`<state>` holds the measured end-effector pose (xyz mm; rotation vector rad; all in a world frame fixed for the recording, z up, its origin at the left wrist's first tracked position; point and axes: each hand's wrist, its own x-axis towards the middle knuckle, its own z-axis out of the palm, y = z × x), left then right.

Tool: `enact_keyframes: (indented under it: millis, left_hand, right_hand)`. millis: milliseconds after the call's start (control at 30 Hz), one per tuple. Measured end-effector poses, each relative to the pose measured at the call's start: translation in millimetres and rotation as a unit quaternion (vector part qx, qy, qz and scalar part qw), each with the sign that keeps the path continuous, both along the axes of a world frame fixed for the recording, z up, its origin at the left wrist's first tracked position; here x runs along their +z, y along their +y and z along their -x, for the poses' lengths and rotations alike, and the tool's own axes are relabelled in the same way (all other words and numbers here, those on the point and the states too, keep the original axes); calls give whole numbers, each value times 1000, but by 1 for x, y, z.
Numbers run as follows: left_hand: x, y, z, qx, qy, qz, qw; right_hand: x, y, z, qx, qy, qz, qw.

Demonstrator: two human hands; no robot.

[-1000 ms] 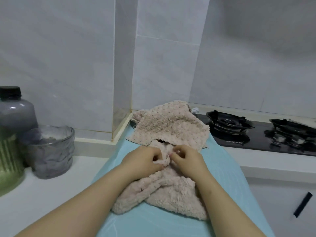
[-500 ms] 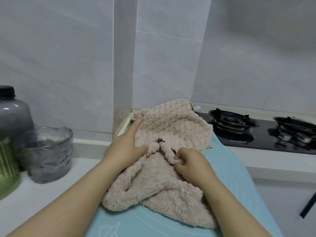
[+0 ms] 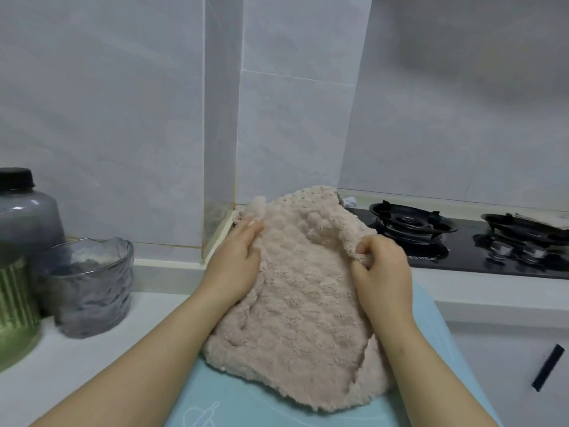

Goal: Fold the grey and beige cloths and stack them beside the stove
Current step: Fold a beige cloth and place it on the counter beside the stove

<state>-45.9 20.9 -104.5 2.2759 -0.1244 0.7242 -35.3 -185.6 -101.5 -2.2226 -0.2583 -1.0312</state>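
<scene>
Beige cloth (image 3: 301, 303) spread on the blue mat (image 3: 246, 405), just beside the stove (image 3: 462, 241).
Left hand (image 3: 235, 263) grips its far left corner near the counter's (image 3: 61, 365) back edge; right hand (image 3: 385, 272) pinches its right edge.

Glass bowl (image 3: 92, 288) beside grey jar (image 3: 26, 217), perhaps plastic.
</scene>
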Motion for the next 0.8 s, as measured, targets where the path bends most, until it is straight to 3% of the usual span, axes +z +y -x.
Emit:
enact_keyframes:
  millis: [67, 133, 200, 300, 400, 533, 700, 800]
  left_hand:
    - [-10, 1, -5, 10, 123, -15, 992]
    - [-11, 4, -5, 21, 185, -5, 982]
    - [-6, 7, -1, 11, 177, -5, 984]
    - [8, 4, 14, -51, 134, -111, 983]
    - [16, 2, 36, -98, 143, -157, 972]
    - [0, 18, 71, -81, 91, -192, 974]
    - [-28, 51, 110, -131, 110, -189, 967]
    - [-30, 55, 118, -140, 120, -120, 976]
  right_hand:
    - [-12, -3, -9, -74, 167, 100, 978]
    - [-13, -7, -8, -99, 294, 142, 940]
    - [-9, -8, -4, -81, 278, 128, 949]
    - [-2, -5, 7, -1, 215, 82, 973]
    - [1, 2, 27, 104, 217, 3, 970]
    - [4, 5, 52, 162, 191, -25, 968]
    - [-2, -12, 89, 246, 271, 94, 926]
    - [-17, -28, 109, 268, 292, 144, 907]
